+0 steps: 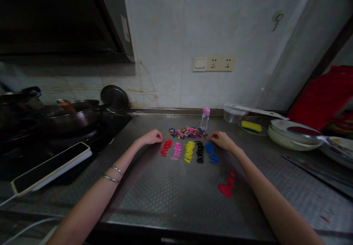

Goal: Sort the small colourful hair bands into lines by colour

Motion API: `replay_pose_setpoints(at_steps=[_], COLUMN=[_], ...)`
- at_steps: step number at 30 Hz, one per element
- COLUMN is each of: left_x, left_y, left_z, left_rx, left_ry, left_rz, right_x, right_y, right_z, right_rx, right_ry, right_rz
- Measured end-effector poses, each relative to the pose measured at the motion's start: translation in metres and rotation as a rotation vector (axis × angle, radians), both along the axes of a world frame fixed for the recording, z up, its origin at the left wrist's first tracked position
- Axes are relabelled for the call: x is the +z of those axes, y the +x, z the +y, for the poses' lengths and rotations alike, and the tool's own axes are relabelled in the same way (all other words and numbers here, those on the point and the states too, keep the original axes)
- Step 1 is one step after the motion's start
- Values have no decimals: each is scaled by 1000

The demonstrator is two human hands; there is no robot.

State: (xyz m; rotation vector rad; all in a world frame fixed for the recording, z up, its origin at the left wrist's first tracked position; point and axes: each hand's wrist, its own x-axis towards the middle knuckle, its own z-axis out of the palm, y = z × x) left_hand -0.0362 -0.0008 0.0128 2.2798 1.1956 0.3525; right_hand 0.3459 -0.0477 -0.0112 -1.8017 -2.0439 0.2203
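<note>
My left hand (pixel 153 137) is at the upper left of a row of red rubber bands (pixel 166 148), its fingers pinched together. What the fingertips hold, if anything, is too small to make out. Above the blue rubber bands (pixel 211 153) rests my right hand (pixel 220 140), fingers curled into a pinch, their contents hidden. Between the hands lie separate rows of pink rubber bands (pixel 177 151), yellow rubber bands (pixel 189 151) and black rubber bands (pixel 200 152). Behind these rows spreads a mixed-colour pile of rubber bands (pixel 187 132).
A clear bottle with a pink cap (pixel 205 118) stands behind the pile. On the right are a yellow sponge (pixel 251 126), stacked bowls (pixel 293 134) and a knife (pixel 317 173). A pan (pixel 73 118) and a phone-like device (pixel 52 166) are leftward. A red scrap (pixel 227 187) lies in front.
</note>
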Motion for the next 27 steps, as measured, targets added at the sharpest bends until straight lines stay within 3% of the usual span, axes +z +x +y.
replay_pose_setpoints(at_steps=[8, 13, 19, 27], left_x=[31, 30, 32, 22], left_y=[-2, 10, 10, 3], left_z=[-17, -28, -31, -17], left_rx=[-130, -205, -182, -92], left_ry=[-192, -279, -304, -168], left_rz=[-23, -15, 13, -124], right_x=[2, -1, 0, 7], right_y=[-2, -2, -6, -27], right_z=[-2, -1, -3, -2], right_rx=[-18, -6, -7, 68], right_ry=[11, 18, 34, 94], right_rz=[1, 25, 32, 36])
